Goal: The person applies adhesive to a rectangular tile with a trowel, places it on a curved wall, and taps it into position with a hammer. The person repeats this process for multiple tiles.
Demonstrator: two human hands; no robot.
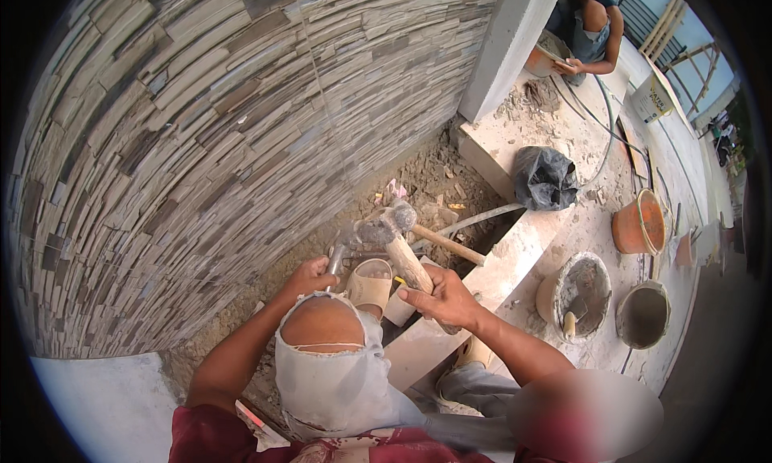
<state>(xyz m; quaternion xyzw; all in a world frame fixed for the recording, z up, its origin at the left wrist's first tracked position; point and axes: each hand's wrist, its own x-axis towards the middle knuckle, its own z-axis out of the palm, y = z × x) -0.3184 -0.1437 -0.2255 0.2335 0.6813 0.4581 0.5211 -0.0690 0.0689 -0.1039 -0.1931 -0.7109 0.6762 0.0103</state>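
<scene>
My right hand (438,298) grips a hammer (410,266) by its pale wooden handle, its dusty metal head (390,220) raised over rubble beside the wall. My left hand (310,276) is closed round a grey metal rod-like tool (335,264), whose upper end lies behind or against the hammer head. Another wooden handle (450,244) slants across the dark gap beside a pale ledge (515,250); its far end is partly hidden. A beige clog (359,280) on my foot is between my hands, below the hammer, with my bent knee (322,326) nearer the camera.
Stacked-stone wall (241,101) at left. At right: black plastic bag (543,178), orange bucket (631,226), mortar bucket (555,298) with trowel (569,325), dark bucket (643,314), hoses (599,170), white pail (651,101). A co-worker (595,37) crouches beyond the concrete column (503,53), holding a container (547,57).
</scene>
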